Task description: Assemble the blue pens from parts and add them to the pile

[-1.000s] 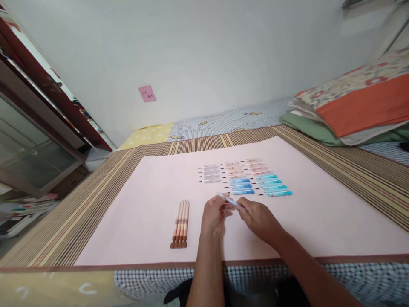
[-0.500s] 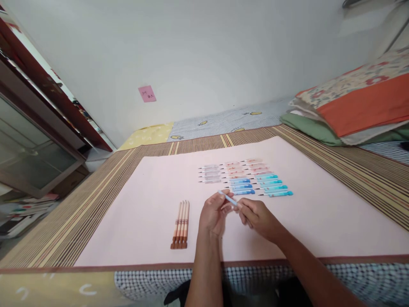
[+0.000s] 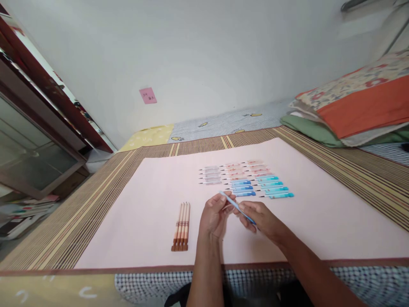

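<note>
Both of my hands hold one thin light-blue pen (image 3: pixel 237 207) slantwise above the pink sheet (image 3: pixel 143 200). My left hand (image 3: pixel 215 216) pinches its upper, far end; my right hand (image 3: pixel 260 217) is closed round its lower end. Just beyond my hands lie rows of capped pens: several blue ones (image 3: pixel 243 188), several teal ones (image 3: pixel 275 189), pale pink ones (image 3: pixel 238 169) and clear ones (image 3: pixel 211 175). Left of my left hand, several tan pencils (image 3: pixel 181 226) lie side by side on the sheet.
The pink sheet covers a striped woven mat (image 3: pixel 79 200) on a bed. Folded quilts and an orange pillow (image 3: pixel 361 106) are stacked at the right. A dark wooden cabinet with glass (image 3: pixel 35 140) stands at the left. A pink note (image 3: pixel 148 95) sticks to the wall.
The pen has slid a little further down through my right hand, showing more of its blue lower end. Both hands stay in nearly the same spot.
</note>
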A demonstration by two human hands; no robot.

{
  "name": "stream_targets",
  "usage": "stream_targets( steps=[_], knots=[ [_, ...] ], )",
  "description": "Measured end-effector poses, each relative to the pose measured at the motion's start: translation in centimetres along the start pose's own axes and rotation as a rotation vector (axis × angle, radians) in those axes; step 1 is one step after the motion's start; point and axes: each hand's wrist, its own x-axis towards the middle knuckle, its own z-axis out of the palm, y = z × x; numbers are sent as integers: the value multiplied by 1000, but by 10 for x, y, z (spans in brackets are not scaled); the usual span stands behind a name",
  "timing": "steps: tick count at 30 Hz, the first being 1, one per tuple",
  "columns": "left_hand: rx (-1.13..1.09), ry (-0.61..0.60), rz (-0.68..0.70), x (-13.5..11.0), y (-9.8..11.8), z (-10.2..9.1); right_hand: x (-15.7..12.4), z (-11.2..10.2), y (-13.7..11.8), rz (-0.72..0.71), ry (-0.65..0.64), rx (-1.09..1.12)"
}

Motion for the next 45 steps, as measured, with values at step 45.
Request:
stream_targets(
  steps=[45],
  knots=[
    [-356,408,-9,11,4,-15,-8,-16,-6,-35,-67,163]
  ],
)
